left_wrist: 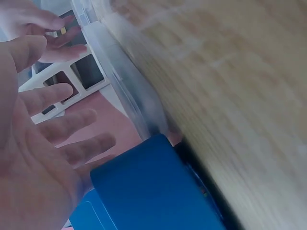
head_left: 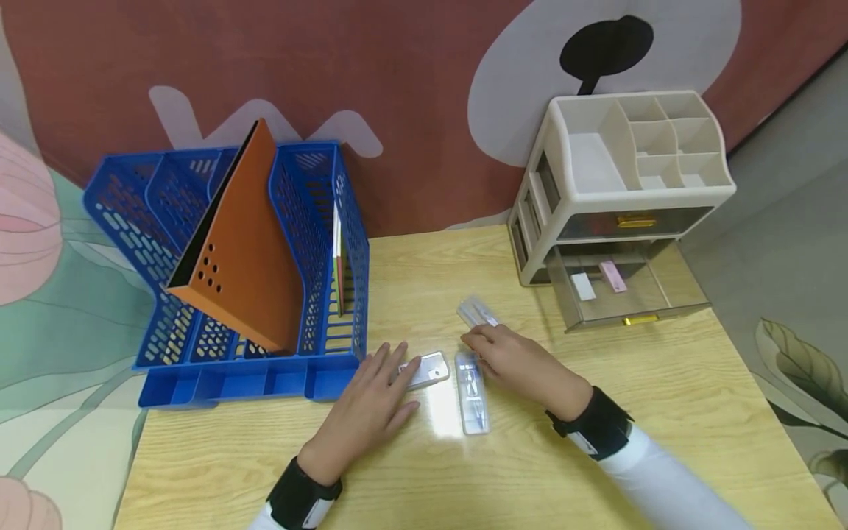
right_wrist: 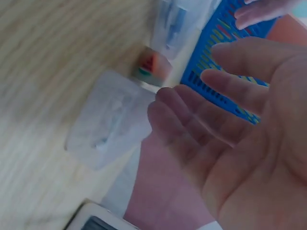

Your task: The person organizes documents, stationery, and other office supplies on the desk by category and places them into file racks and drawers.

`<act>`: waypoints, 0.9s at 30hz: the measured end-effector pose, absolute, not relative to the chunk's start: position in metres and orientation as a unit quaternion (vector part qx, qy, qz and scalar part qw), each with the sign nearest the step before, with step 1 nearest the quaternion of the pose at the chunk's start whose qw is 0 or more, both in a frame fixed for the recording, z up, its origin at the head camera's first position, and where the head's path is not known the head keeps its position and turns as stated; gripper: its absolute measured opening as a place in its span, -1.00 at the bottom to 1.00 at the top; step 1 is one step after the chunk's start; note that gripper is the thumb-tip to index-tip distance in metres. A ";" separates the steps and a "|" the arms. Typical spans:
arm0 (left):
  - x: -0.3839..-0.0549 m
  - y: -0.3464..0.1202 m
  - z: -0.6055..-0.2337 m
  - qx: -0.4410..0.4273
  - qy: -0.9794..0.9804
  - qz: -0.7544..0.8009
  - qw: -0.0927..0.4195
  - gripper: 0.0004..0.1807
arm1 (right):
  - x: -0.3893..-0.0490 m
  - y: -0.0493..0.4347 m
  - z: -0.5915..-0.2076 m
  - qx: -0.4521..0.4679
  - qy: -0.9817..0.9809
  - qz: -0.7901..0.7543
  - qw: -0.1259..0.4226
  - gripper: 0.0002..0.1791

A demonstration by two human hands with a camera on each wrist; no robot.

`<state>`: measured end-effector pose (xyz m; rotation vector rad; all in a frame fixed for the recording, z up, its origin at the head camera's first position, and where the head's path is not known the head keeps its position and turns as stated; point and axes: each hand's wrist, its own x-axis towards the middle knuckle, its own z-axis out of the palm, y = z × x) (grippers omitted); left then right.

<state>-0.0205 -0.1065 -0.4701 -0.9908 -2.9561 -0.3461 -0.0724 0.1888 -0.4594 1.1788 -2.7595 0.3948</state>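
My left hand [head_left: 374, 401] has its fingers spread, with fingertips over one end of a clear flat plastic case [head_left: 432, 369] beside the blue rack. A second clear case [head_left: 472, 397], with slim items inside, lies lengthwise between the hands. My right hand [head_left: 523, 368] reaches in above it, fingers loosely bent. Just beyond those fingers lies a third clear case [head_left: 477, 312], partly covered by the hand in the head view. The right wrist view also shows a small orange-red piece with a watermelon-like print [right_wrist: 152, 67] by the fingertips; in the head view it is hidden.
A blue plastic rack [head_left: 354, 309] stands at the left, with an orange folder [head_left: 258, 250] leaning in it and thin booklets [head_left: 338, 258]. At the back right is a white organizer [head_left: 563, 169]; its lower drawer [head_left: 636, 313] is pulled out, holding white and pink pieces [head_left: 612, 277].
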 end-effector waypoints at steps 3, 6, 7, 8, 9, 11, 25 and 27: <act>-0.019 -0.106 -0.471 -0.315 -0.943 -0.111 0.004 -0.31 | -0.071 0.185 -0.463 0.377 -0.918 0.112 0.051 -0.57; -0.018 -0.106 -0.472 -0.317 -0.942 -0.112 0.014 -0.30 | -0.070 0.180 -0.464 0.365 -0.925 0.094 0.053 -0.59; -0.017 -0.106 -0.473 -0.317 -0.942 -0.112 0.018 -0.29 | -0.070 0.178 -0.464 0.361 -0.927 0.086 0.055 -0.61; -0.016 -0.106 -0.473 -0.318 -0.941 -0.112 0.021 -0.28 | -0.070 0.176 -0.466 0.357 -0.929 0.076 0.059 -0.62; -0.016 -0.106 -0.473 -0.319 -0.941 -0.112 0.023 -0.28 | -0.070 0.174 -0.466 0.353 -0.931 0.067 0.063 -0.63; -0.015 -0.106 -0.474 -0.320 -0.941 -0.110 0.025 -0.28 | -0.069 0.171 -0.468 0.343 -0.935 0.054 0.071 -0.67; -0.012 -0.105 -0.476 -0.320 -0.939 -0.122 0.026 -0.28 | -0.068 0.152 -0.465 0.265 -0.962 0.058 -0.009 -0.69; -0.012 -0.105 -0.476 -0.320 -0.939 -0.123 0.030 -0.28 | -0.068 0.151 -0.465 0.268 -0.961 0.068 -0.015 -0.69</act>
